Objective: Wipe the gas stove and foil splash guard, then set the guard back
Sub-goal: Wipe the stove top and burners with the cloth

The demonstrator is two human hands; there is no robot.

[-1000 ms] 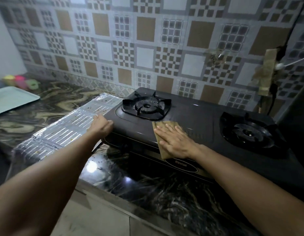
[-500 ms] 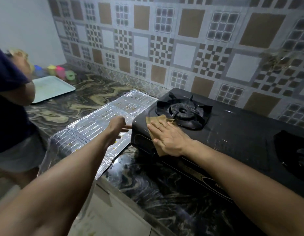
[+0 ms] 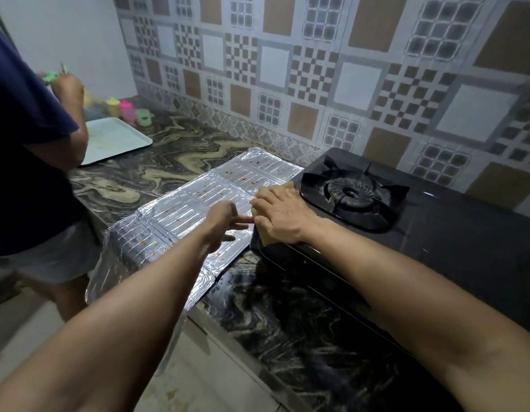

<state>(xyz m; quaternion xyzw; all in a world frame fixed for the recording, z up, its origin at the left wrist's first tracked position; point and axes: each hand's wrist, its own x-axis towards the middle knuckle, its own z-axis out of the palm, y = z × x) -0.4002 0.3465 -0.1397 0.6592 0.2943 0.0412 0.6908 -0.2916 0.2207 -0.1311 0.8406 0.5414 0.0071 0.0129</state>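
Gas stove (image 3: 436, 233): black, sits on the dark marbled worktop (image 3: 287, 316) against the patterned tile wall (image 3: 317, 69). Its left burner (image 3: 351, 193) is in view, with the pan support in place.

Cloth (image 3: 265, 236): tan, lies on the stove's front-left corner, mostly covered; one edge shows beyond the fingertips near the burner, another below the palm at the stove's front edge.

Right hand (image 3: 280, 215): flat, fingers straight and close together, pressing the cloth onto the stove top just left of the burner.

Left hand (image 3: 223, 221): above the splash guard, directly left of the stove corner. Fingers loosely extended toward the right hand, tips touching or almost touching it; cannot tell which. It holds nothing.

Foil splash guard (image 3: 174, 218): lies flat and unfolded on the worktop, just beside the stove's left side. Ribbed panels carry small orange-brown spots. The near end overhangs the worktop's front edge and bends down.

Further left: a pale tray (image 3: 115, 141) on the worktop, with small coloured cups (image 3: 125, 110) behind it near the wall corner. A second person (image 3: 23, 162) in a dark blue top and light shorts stands at the left edge, one hand raised over the tray area.
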